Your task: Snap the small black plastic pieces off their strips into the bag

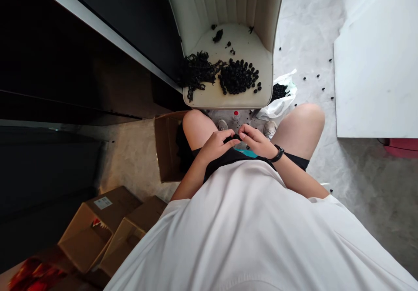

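Note:
My left hand point(218, 145) and my right hand point(257, 141) meet above my lap, fingers curled in a pinch. Between the fingertips is a small black piece point(236, 137), partly covered, so its exact shape is unclear. In front of my knees, a cream chair seat point(228, 102) bears a heap of small round black pieces point(237, 77), some showing a hole or hollow. To the left of that heap lies a tangle of stringy black scraps point(197, 71). A few loose black bits point(217, 35) are scattered farther back on the seat.
Beside the chair, a white plastic bag point(287, 102) holds more black pieces. An open cardboard box point(166, 147) with black material stands by my left knee. More cartons point(98, 221) are at lower left. A red-capped bottle point(236, 115) stands under the chair's edge. At right is a white panel point(375, 78).

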### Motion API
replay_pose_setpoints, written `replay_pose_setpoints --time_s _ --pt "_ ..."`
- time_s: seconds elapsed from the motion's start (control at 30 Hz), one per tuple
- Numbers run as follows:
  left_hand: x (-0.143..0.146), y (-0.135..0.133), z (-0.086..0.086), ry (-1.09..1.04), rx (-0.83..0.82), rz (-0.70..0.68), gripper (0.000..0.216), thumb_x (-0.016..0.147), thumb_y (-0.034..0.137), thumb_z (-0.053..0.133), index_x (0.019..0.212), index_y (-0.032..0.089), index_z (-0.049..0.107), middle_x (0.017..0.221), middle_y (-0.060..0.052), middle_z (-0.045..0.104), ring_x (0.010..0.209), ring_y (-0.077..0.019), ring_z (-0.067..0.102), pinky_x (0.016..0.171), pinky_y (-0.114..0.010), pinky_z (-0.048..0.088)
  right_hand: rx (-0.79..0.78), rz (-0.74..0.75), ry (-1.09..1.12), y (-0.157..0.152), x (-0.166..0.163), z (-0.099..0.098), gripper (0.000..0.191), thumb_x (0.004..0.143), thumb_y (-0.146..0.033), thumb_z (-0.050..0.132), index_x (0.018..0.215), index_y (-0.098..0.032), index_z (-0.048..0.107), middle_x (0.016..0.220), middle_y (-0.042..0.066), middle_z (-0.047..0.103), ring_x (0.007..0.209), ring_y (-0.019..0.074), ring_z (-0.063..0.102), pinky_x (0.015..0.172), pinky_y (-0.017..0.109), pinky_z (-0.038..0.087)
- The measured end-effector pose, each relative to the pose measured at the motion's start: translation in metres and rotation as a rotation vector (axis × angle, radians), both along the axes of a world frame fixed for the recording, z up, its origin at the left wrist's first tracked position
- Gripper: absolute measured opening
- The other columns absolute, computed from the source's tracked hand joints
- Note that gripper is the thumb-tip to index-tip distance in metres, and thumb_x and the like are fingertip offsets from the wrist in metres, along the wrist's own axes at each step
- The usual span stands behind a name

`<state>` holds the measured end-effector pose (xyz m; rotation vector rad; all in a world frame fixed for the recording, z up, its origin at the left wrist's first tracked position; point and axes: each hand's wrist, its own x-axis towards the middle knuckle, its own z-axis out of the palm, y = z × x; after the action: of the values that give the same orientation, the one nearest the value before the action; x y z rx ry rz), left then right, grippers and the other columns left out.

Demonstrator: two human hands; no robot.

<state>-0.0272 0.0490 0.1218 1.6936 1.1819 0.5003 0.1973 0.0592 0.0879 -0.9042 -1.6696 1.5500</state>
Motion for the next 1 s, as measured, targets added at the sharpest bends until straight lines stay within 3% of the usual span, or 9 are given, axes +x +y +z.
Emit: replay_pose_setpoints --time_s 0.17,0.33,0.53,0.77,0.9,1.0 --pt "-0.004 -0.001 -0.005 -0.006 -0.001 0.004 0.035 0.103 0.051 0.069 0.093 0.017 0.071 0.084 0.000 0.068 0.080 -0.0161 0.060 0.077 -0.028 0.043 -0.188 0.051 0.100 0.000 -0.002 -0.001 0.049 0.106 -0.069 0.064 0.098 -0.021 0.057 0.078 -0.004 0.047 0.068 0.0130 0.037 0.062 0.029 0.032" --pt "-0.006 -0.001 -0.006 -0.037 -0.030 -0.024 0.040 0.103 0.055 0.069 0.098 0.015 0.076 0.088 -0.003 0.073 0.081 -0.0177 0.064 0.077 -0.029 0.046 -0.343 0.098 0.208 -0.001 -0.003 0.001 0.050 0.104 -0.068 0.067 0.094 -0.021 0.057 0.072 -0.007 0.039 0.064 0.0113 0.029 0.059 0.028 0.026" --pt "0.002 -0.001 -0.010 -0.146 -0.079 0.032 0.049 0.101 0.063 0.069 0.096 0.016 0.077 0.086 -0.003 0.072 0.080 -0.0161 0.061 0.075 -0.027 0.045 -0.299 0.100 0.257 -0.004 -0.007 -0.001 0.050 0.106 -0.070 0.064 0.094 -0.023 0.053 0.074 -0.006 0.043 0.067 0.0123 0.034 0.061 0.028 0.031" --pt "0.005 -0.005 -0.023 -0.486 -0.402 0.161 0.066 0.086 0.083 0.077 0.088 0.017 0.070 0.073 0.003 0.050 0.064 -0.0086 0.045 0.061 -0.021 0.040 -0.282 0.141 0.280 -0.007 -0.011 0.003 0.049 0.108 -0.072 0.058 0.098 -0.024 0.049 0.079 -0.005 0.042 0.070 0.0132 0.037 0.065 0.028 0.038" --pt "0.008 -0.011 -0.023 -0.534 -0.541 0.286 0.070 0.075 0.082 0.086 0.076 0.016 0.063 0.073 0.005 0.047 0.065 -0.0062 0.048 0.067 -0.019 0.052 -0.128 0.157 0.184 -0.005 -0.009 0.001 0.045 0.112 -0.068 0.051 0.101 -0.024 0.049 0.080 -0.004 0.048 0.069 0.0143 0.041 0.065 0.028 0.038" --pt "0.015 -0.013 -0.026 -0.604 -0.584 0.439 0.072 0.070 0.082 0.090 0.075 0.016 0.062 0.071 0.005 0.049 0.063 -0.0048 0.048 0.062 -0.015 0.051 0.035 0.166 0.055 0.000 -0.007 0.002 0.041 0.114 -0.063 0.049 0.103 -0.023 0.050 0.083 -0.001 0.056 0.072 0.0156 0.047 0.070 0.029 0.041"
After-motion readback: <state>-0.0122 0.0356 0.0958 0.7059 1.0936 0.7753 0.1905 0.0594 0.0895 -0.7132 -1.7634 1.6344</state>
